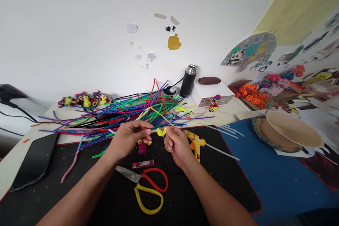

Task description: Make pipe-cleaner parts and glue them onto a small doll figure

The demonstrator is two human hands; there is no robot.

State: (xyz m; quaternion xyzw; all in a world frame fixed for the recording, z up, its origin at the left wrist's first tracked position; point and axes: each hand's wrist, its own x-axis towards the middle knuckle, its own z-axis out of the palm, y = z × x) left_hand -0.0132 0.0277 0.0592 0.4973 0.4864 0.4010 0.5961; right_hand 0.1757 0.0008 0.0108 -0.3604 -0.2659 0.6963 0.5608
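A black work mat (185,197) covers the near desk, seen from above the person's own forearms; behind it a sprawling heap of coloured pipe cleaners (106,116) lies along the white wall, seemingly kept where either hand can draw from it. Over the middle of the mat the left hand (131,139) and right hand (177,144) are raised close together, each with thumb and fingertips pinched on a yellow pipe cleaner (151,108); the pinches sit towards its two ends, probably so the stem holds its shape between them. The stem is thin and fuzzy, bent into a sharp upward peak above the hands, with a small curled knot of the same yellow by the right thumb. Tools lie just below and beside the hands, within easy reach: red-and-yellow scissors (150,187); a yellow glue gun (194,143); a small red tube (143,164); a pink figure (142,147) stands under the left fingers.
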